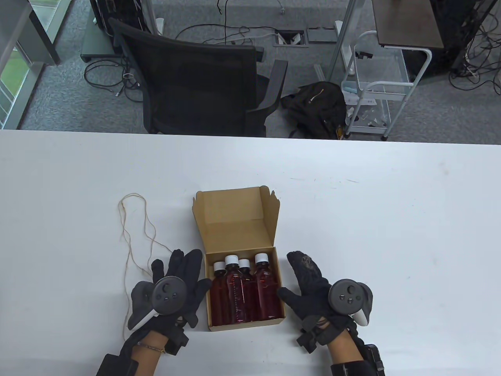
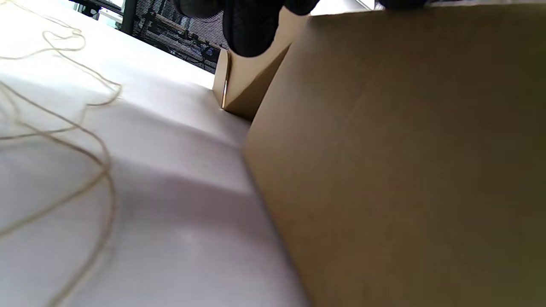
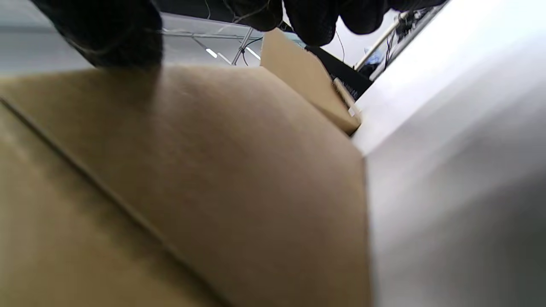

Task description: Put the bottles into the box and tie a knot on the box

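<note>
The left hand (image 1: 172, 290) lies at the left wall of the box (image 1: 243, 323), its fingers (image 1: 193, 260) straight and slightly spread, the thumb pointing at the box's left edge. In the left wrist view a fingertip (image 2: 249, 30) hangs just above the top of the cardboard wall (image 2: 405, 162); whether it touches cannot be told. The right hand (image 1: 317, 288) lies at the box's right wall, fingers (image 1: 301, 264) straight and held together, the thumb reaching to the wall. In the right wrist view the thumb tip (image 3: 111, 38) sits at the top edge of the wall (image 3: 192, 179), with the other fingertips (image 3: 315, 21) above it. Neither hand curls round anything.

The box stands between the two hands on the white surface (image 1: 391, 235), its lid (image 1: 235, 213) open and standing up at the far side. Four red bottles (image 1: 244, 290) with white caps stand inside it, side by side and touching, filling it from wall to wall.

A thin string (image 1: 135, 231) lies loose on the surface to the left of the box, looping from beyond the left hand's fingers back past that wrist. Beyond the surface's far edge stands a black chair (image 1: 203, 82).
</note>
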Demonstrator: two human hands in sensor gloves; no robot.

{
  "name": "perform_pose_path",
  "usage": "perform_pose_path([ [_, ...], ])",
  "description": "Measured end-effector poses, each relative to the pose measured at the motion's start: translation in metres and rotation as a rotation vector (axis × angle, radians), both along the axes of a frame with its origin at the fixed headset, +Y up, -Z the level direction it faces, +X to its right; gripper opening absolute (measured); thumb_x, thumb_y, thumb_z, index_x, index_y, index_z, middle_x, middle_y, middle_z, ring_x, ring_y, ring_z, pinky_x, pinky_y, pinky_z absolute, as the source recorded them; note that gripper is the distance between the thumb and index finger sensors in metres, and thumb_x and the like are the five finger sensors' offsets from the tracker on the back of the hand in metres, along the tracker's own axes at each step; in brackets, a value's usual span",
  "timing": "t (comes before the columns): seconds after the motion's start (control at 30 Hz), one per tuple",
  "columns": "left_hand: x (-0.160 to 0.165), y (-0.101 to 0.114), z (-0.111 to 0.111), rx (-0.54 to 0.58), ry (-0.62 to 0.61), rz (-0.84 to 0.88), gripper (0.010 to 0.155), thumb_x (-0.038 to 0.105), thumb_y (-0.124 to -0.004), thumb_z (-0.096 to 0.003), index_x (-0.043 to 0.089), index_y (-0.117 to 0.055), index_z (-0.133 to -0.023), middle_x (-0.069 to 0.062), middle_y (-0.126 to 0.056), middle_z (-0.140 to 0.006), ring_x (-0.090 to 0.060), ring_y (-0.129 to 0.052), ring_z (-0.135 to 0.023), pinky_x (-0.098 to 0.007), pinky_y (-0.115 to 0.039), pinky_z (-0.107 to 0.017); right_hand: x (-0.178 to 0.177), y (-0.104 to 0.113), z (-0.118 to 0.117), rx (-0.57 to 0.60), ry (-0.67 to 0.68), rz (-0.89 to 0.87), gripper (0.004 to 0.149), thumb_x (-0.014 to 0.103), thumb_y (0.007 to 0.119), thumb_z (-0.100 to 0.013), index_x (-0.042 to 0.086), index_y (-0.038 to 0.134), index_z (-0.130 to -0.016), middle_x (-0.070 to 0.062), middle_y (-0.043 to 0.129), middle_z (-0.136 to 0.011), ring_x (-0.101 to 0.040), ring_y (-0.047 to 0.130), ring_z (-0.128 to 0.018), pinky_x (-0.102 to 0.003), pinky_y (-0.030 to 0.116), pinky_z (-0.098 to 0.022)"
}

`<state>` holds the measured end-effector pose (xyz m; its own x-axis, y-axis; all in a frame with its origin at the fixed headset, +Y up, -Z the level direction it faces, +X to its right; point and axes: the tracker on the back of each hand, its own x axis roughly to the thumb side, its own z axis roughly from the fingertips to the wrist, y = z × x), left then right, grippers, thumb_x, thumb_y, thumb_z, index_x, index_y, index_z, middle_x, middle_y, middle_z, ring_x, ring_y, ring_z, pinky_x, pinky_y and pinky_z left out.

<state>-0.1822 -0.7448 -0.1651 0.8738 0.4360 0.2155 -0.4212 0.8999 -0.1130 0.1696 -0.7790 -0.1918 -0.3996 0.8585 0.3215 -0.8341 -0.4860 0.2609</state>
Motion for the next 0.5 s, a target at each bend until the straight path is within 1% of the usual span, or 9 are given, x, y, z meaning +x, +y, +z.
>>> perform_pose_path([
  [0.07,0.006,-0.002,0.000,-0.008,-0.027,0.036,0.083,0.058,-0.060,-0.0532,0.011,-0.037,-0.118,-0.022,-0.064,-0.122,-0.053,-0.049,-0.112,-0.076,-0.029,-0.069,0.002,-0.002,-0.001,-0.066,0.088,-0.075,0.090,0.042,0.083,-0.047,0.006,0.028,-0.110,-0.030,0.037,-0.110,-0.053,0.052,-0.095,-0.064,0.051,-0.067],
  [0.1,0.010,-0.003,0.000,-0.025,-0.048,0.055,0.084,0.058,-0.060,-0.0531,0.011,-0.037,-0.118,-0.021,-0.064,-0.123,-0.053,-0.048,-0.113,-0.076,-0.029,-0.069,0.004,-0.001,-0.001,-0.098,0.096,-0.101,0.092,0.040,0.086,-0.046,0.006,0.028,-0.109,-0.030,0.033,-0.110,-0.051,0.059,-0.094,-0.062,0.058,-0.066],
  [0.13,0.014,-0.004,0.000,-0.041,-0.073,0.063,0.085,0.058,-0.060,-0.0532,0.010,-0.034,-0.118,-0.021,-0.060,-0.124,-0.053,-0.045,-0.113,-0.076,-0.029,-0.070,0.005,0.001,-0.001,-0.100,0.118,-0.101,0.095,0.041,0.088,-0.046,0.007,0.026,-0.109,-0.030,0.027,-0.110,-0.053,0.059,-0.092,-0.061,0.062,-0.065],
  [0.2,0.022,-0.004,0.000,-0.068,-0.111,0.082,0.085,0.057,-0.060,-0.0542,0.011,-0.028,-0.118,-0.022,-0.054,-0.126,-0.053,-0.040,-0.114,-0.077,-0.028,-0.070,0.018,0.010,-0.001,-0.015,0.034,0.004,0.094,0.048,0.083,-0.047,0.008,0.025,-0.110,-0.031,0.035,-0.110,-0.049,0.074,-0.086,-0.056,0.073,-0.060],
  [0.27,0.025,-0.005,-0.001,-0.086,-0.133,0.097,0.085,0.056,-0.061,-0.0545,0.010,-0.027,-0.118,-0.022,-0.054,-0.126,-0.053,-0.040,-0.114,-0.077,-0.029,-0.069,0.025,0.011,-0.002,0.013,-0.031,-0.007,0.092,0.046,0.084,-0.046,0.004,0.032,-0.109,-0.034,0.052,-0.105,-0.044,0.091,-0.070,-0.049,0.085,-0.049],
  [0.37,0.029,-0.007,-0.003,-0.119,-0.172,0.152,0.087,0.053,-0.062,-0.0554,0.010,-0.018,-0.117,-0.023,-0.046,-0.128,-0.054,-0.033,-0.114,-0.078,-0.026,-0.069,0.029,0.005,-0.004,-0.059,-0.032,-0.026,0.087,0.041,0.084,-0.047,0.001,0.036,-0.108,-0.033,0.060,-0.101,-0.041,0.096,-0.062,-0.047,0.087,-0.042],
  [0.43,0.029,-0.007,-0.004,-0.139,-0.195,0.180,0.088,0.052,-0.062,-0.0558,0.012,-0.012,-0.117,-0.023,-0.038,-0.129,-0.055,-0.029,-0.114,-0.079,-0.025,-0.068,0.029,0.001,-0.005,-0.085,-0.018,-0.018,0.088,0.044,0.083,-0.048,0.001,0.035,-0.108,-0.031,0.062,-0.101,-0.040,0.097,-0.058,-0.044,0.088,-0.039],
  [0.47,0.029,-0.008,-0.005,-0.150,-0.208,0.204,0.089,0.051,-0.063,-0.0558,0.014,-0.009,-0.116,-0.023,-0.036,-0.129,-0.056,-0.027,-0.115,-0.079,-0.024,-0.068,0.029,0.000,-0.006,-0.096,-0.016,-0.044,0.088,0.043,0.084,-0.047,0.002,0.035,-0.108,-0.031,0.062,-0.102,-0.041,0.095,-0.059,-0.046,0.087,-0.039],
  [0.5,0.029,-0.008,-0.006,-0.164,-0.223,0.226,0.090,0.050,-0.064,-0.0559,0.015,-0.006,-0.115,-0.023,-0.034,-0.130,-0.056,-0.025,-0.115,-0.080,-0.023,-0.068,0.027,-0.002,-0.006,-0.120,-0.001,-0.075,0.089,0.041,0.084,-0.047,0.002,0.032,-0.109,-0.031,0.056,-0.105,-0.046,0.086,-0.071,-0.051,0.081,-0.048],
])
